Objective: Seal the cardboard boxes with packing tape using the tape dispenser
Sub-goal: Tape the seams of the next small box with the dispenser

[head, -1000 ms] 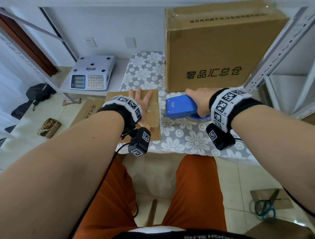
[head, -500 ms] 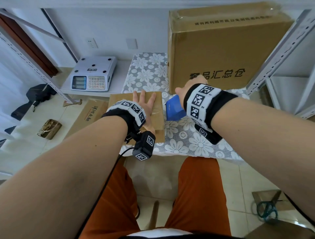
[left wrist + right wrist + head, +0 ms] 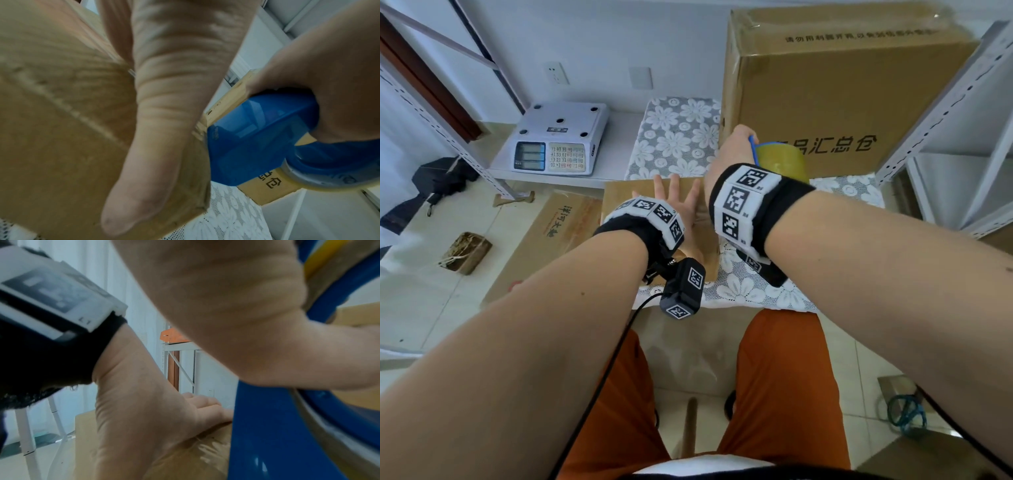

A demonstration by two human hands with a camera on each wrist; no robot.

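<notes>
From the head view, the left hand (image 3: 676, 202) lies flat, fingers straight, on the small box (image 3: 626, 202), the big box (image 3: 835, 92) at one o'clock.

In the left wrist view, the right hand (image 3: 329, 78) grips the blue tape dispenser (image 3: 251, 146) at the box's three o'clock edge.

The right wrist view shows the tape roll (image 3: 333, 426) close by. The risk: the tape may start crooked if the box slides.

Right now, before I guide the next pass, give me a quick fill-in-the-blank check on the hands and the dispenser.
The left hand lies flat on the small brown cardboard ____.
The right hand grips the ____ plastic tape dispenser.
The grey electronic scale sits to the ____ of the floral tablecloth.

Missing: box; blue; left
</notes>
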